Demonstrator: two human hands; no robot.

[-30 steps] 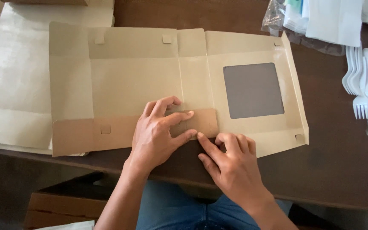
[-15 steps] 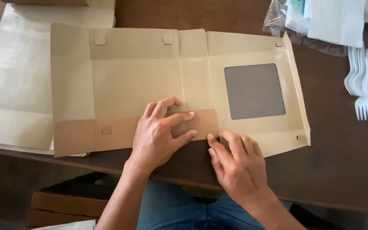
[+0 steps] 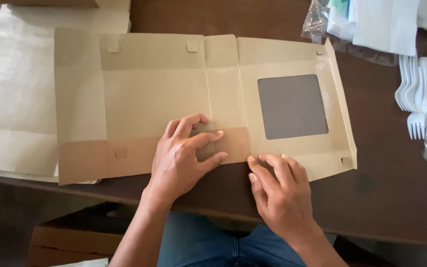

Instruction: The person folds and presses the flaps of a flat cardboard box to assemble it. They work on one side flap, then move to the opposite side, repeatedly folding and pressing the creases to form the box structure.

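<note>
flat box blank (image 3: 154, 104) under left hand (image 3: 184, 158), right hand (image 3: 280, 190)

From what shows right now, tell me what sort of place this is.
Probably a food-packing workstation: a flat windowed cardboard box lies unfolded on a dark wooden table, with white plastic forks and bagged napkins alongside.

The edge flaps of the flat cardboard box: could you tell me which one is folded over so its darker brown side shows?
It is the long near-edge flap, under the left hand. It lies folded onto the panel, darker brown; the far-edge flap lies flat and pale.
</note>
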